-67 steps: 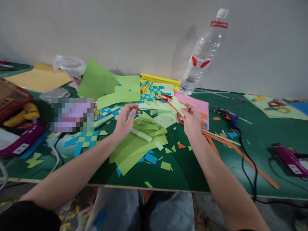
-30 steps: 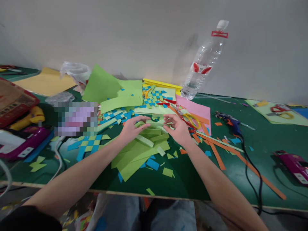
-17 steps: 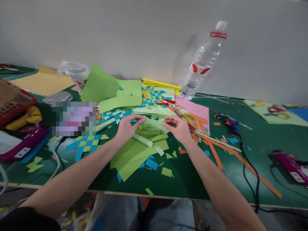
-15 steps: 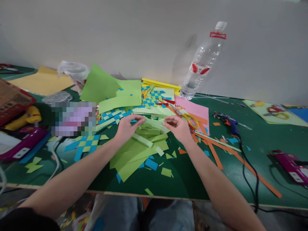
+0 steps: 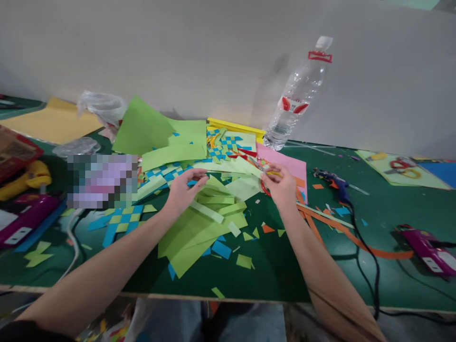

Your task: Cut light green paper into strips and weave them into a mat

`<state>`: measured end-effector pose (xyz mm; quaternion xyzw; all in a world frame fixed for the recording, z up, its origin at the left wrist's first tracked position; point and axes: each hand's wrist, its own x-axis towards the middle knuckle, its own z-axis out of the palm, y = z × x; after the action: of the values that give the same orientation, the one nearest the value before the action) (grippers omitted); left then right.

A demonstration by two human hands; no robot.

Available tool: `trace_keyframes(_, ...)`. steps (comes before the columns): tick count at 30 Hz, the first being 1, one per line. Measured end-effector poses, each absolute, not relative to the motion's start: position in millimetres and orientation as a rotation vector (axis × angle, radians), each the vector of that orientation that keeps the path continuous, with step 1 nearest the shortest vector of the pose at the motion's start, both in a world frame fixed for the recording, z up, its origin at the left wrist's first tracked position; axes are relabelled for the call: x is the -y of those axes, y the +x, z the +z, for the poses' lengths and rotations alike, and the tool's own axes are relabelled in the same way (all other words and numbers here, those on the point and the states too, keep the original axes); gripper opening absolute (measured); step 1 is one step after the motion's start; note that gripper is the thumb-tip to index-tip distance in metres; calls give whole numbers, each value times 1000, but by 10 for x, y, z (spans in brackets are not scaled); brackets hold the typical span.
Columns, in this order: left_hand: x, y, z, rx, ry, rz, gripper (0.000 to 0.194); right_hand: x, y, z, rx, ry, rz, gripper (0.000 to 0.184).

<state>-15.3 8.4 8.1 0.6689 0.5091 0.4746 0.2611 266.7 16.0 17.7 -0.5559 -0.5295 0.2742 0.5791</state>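
My right hand is closed, its thumb and fingers pinching the right end of a pale green paper strip. Just behind those fingers lie scissors with red and yellow handles, partly covered by the hand. My left hand hovers by the strip's other end, thumb and fingers curved and apart, with nothing visible in it. Beneath and between the hands is a pile of green paper sheets with cut strips on top. Woven blue-and-green paper pieces lie left of my left forearm.
A tall plastic bottle leans on the wall. Long orange strips and a blue glue gun with a black cord lie to the right. A purple device stands farther right. At left are a blurred-out object and a cardboard box.
Both hands held a short pale green piece between them; my left hand has let go, and my right hand has moved right over the scissors. A long orange strip now bends upward.
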Motion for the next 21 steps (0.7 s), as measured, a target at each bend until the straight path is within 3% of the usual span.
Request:
trace_keyframes(9,-29,-114,19,-1326,2402,1005,17,-310,2926,-14,1327,-1501,330,28)
trace_keyframes(12,-17,-113,4,-1232,2451,958,16,-251,2831,26,1521,-1511,73,21)
trace_keyframes(15,-27,-125,-7,-1211,2457,911,16,-124,2645,112,1738,-1423,-143,19)
trace_keyframes(21,-35,-130,-6,-1219,2499,875,16,123,2287,187,2233,-1092,-116,17)
